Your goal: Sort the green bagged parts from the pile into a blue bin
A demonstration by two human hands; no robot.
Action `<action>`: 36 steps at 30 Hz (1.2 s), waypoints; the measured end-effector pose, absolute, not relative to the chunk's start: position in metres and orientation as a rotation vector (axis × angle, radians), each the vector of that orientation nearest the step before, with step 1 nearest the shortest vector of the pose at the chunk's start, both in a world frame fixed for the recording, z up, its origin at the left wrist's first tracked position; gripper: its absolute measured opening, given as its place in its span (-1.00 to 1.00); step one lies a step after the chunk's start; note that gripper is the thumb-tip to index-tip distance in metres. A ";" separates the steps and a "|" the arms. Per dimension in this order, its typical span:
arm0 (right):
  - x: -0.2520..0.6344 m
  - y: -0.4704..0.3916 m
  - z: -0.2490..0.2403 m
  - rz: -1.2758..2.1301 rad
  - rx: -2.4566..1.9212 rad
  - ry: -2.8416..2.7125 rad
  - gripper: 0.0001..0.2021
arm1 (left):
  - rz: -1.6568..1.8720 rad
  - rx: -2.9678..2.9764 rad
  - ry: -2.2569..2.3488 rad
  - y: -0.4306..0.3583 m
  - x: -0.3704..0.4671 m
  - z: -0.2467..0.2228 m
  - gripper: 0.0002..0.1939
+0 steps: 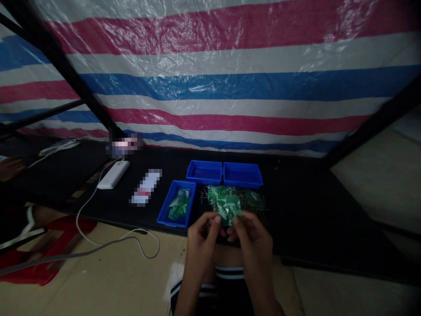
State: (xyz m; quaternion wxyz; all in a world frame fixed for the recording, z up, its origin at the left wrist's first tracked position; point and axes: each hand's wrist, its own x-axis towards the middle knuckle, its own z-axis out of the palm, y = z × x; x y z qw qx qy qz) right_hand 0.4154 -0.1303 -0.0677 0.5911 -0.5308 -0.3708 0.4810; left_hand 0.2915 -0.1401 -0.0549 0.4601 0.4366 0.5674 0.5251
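Note:
Close to the table's front edge, my left hand (204,235) and my right hand (252,237) pinch the near corners of a clear, green-tinted plastic bag (226,205) between thumb and fingers. Pale, short pieces show through the plastic; their exact kind is hard to make out. Beyond and beside the bag, loose thin metal pieces like screws or nails (242,197) are scattered, partly hidden by it. Another small green bag (254,199) lies to the right among them. Left of my hands, a blue tray (163,211) contains more such green bags.
Two more blue trays (204,181) (242,183) stand side by side at the back of the black table (302,210). A white power strip (113,174) with a cable lies left. Another person's hand (11,168) and a red stool (49,259) are at far left. Striped sheeting hangs behind.

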 end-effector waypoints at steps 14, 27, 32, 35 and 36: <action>0.424 -0.124 -0.078 1.021 -1.296 -0.954 -0.75 | 1.303 1.099 1.442 -0.138 0.280 -0.057 -0.54; 0.427 -0.131 -0.066 1.146 -1.150 -0.974 -0.69 | 1.403 0.971 1.247 -0.135 0.290 -0.056 -0.60; 0.425 -0.128 -0.080 1.233 -1.138 -0.963 -0.58 | 1.438 0.933 1.221 -0.135 0.286 -0.059 -0.42; 0.427 -0.127 -0.084 1.196 -1.167 -1.046 -0.71 | 1.414 0.941 1.245 -0.134 0.282 -0.064 -0.48; 0.428 -0.127 -0.084 1.166 -1.175 -1.075 -0.73 | 1.395 0.950 1.256 -0.133 0.281 -0.065 -0.52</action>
